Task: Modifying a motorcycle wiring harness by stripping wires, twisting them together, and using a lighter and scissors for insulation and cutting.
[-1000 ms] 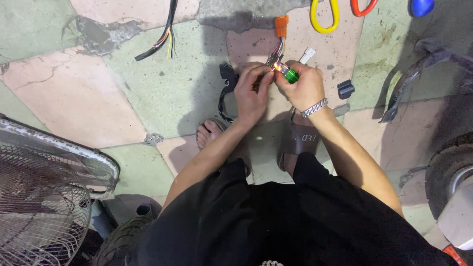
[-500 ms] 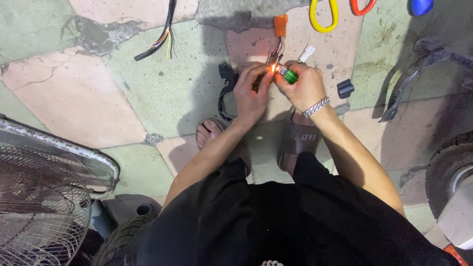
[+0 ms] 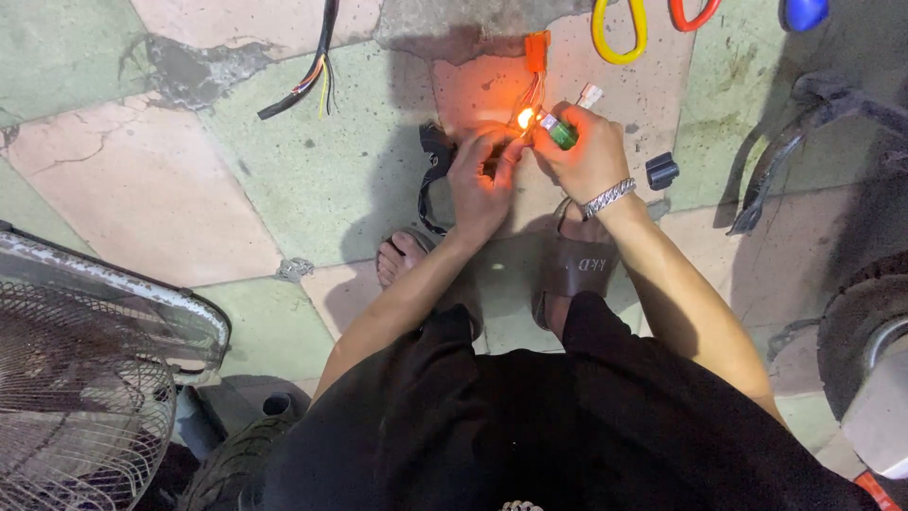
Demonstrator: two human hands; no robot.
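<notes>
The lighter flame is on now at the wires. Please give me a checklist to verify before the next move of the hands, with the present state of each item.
1. Flame lit: ok. A flame burns at the top of the green lighter, held in the right hand.
2. Flame on the wires: ok. It sits at the wires below the orange connector.
3. Wires held steady: ok. The left hand pinches them just beside the flame.
4. Fingers away from flame: not ok. The left fingertips glow orange, very close to it.
5. Feet away from the work: ok. Both sandalled feet lie below the hands.
6. Insulation condition at the flame: cannot tell; glare hides it.
</notes>
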